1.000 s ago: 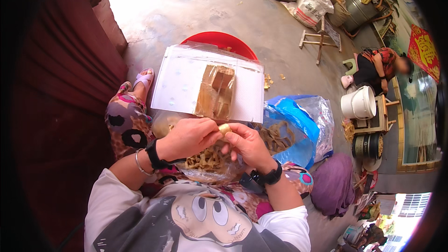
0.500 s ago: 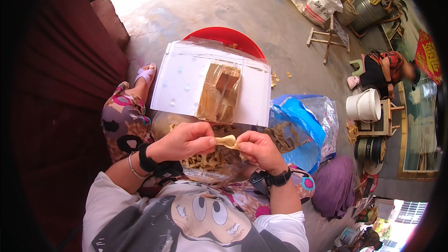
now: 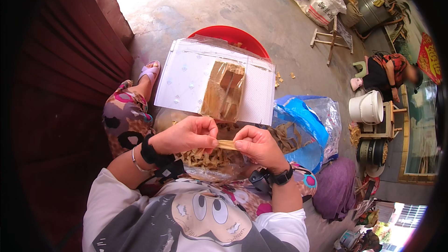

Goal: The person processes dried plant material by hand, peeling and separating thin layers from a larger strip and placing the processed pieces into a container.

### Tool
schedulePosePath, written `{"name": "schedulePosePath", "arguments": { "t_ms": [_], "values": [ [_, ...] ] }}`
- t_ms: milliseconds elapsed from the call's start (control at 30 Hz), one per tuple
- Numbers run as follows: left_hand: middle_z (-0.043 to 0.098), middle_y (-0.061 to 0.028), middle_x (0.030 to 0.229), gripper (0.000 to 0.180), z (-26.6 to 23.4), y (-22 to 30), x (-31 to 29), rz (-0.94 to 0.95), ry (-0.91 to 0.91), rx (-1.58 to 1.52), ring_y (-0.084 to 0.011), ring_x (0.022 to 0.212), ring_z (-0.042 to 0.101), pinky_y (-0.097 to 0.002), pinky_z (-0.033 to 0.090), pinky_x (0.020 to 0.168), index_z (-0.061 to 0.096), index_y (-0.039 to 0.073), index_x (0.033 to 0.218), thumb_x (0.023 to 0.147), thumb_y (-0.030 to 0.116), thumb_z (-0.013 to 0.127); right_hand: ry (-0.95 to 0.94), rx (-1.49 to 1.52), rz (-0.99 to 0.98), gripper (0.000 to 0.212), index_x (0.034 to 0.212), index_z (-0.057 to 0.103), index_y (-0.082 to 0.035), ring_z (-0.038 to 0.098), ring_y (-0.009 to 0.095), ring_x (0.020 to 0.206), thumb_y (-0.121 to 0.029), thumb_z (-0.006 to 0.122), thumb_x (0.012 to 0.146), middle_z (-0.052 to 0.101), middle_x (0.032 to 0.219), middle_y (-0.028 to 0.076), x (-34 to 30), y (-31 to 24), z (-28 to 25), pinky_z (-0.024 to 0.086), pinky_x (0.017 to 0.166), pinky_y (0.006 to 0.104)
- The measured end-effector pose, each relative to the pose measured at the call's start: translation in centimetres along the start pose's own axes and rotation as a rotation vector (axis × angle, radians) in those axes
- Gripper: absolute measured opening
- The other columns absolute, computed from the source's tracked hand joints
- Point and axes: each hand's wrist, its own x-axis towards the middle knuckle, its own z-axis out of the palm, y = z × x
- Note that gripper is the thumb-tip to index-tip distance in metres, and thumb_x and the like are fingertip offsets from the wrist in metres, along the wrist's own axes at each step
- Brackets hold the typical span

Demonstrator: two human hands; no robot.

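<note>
Over my lap, my left hand [image 3: 192,135] and my right hand [image 3: 261,147] pinch the two ends of a pale yellow, folded strip [image 3: 227,145]. It is stretched level between my thumbs and fingers; its material I cannot make out. Just below lies a clear plastic bag [image 3: 217,173] full of short tan pieces [image 3: 205,159]. Beyond my hands a white patterned board [image 3: 179,77] carries a brown block [image 3: 215,86] under clear plastic. Right of my right hand, brownish flat strips [image 3: 285,136] lie by a blue plastic bag [image 3: 305,123].
Under the board's far edge sits a red basin [image 3: 254,41]. A purple cloth-covered thing [image 3: 336,189] is at my right. Farther right are a white bucket [image 3: 366,107], a seated person [image 3: 396,72], a folding stool [image 3: 330,42] and a white sack [image 3: 326,2]. Dark red curtain [image 3: 70,65] hangs left.
The strip was twisted and flared open near my right hand; now it is narrower and straighter. My right hand has moved slightly left and my left slightly up. The whole view has shifted a little.
</note>
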Motion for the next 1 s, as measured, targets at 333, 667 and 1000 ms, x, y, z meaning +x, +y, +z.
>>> {"name": "schedulePosePath", "arguments": {
  "t_ms": [333, 667, 1000],
  "values": [
    [0.059, -0.0067, 0.078, 0.015, 0.6, 2.7, 1.3, 0.857, 0.605, 1.455, -0.0261, 0.074, 0.057, -0.0337, 0.048, 0.064, 0.056, 0.006, 0.086, 0.073, 0.004, 0.064, 0.382, -0.572, -0.482, 0.013, 0.095, 0.061, -0.002, 0.052, 0.009, 0.06, -0.012, 0.059, 0.088, 0.056, 0.065, 0.005, 2.7, -0.6, 0.1, 0.044, 0.056, 0.0249],
    [0.057, -0.0078, 0.085, 0.019, -0.3, 1.8, 0.2, 0.682, 0.667, 1.582, -0.0265, 0.077, 0.057, -0.0344, 0.048, 0.066, 0.059, 0.005, 0.088, 0.07, 0.004, 0.064, 0.541, -0.726, -0.351, 0.013, 0.093, 0.059, -0.003, 0.059, 0.015, 0.056, -0.015, 0.054, 0.091, 0.062, 0.069, 0.008, 2.8, -0.2, -0.1, 0.046, 0.051, 0.0278],
    [0.06, -0.0095, 0.086, 0.016, 0.2, 0.5, -0.8, 0.786, 0.536, 1.443, -0.0264, 0.072, 0.063, -0.0331, 0.052, 0.061, 0.06, 0.005, 0.092, 0.077, 0.006, 0.063, -0.03, -0.248, 0.103, 0.017, 0.102, 0.056, 0.0, 0.057, 0.008, 0.063, -0.011, 0.057, 0.089, 0.062, 0.084, 0.008, -0.8, -0.4, -0.6, 0.044, 0.048, 0.0181]
  ]
}}
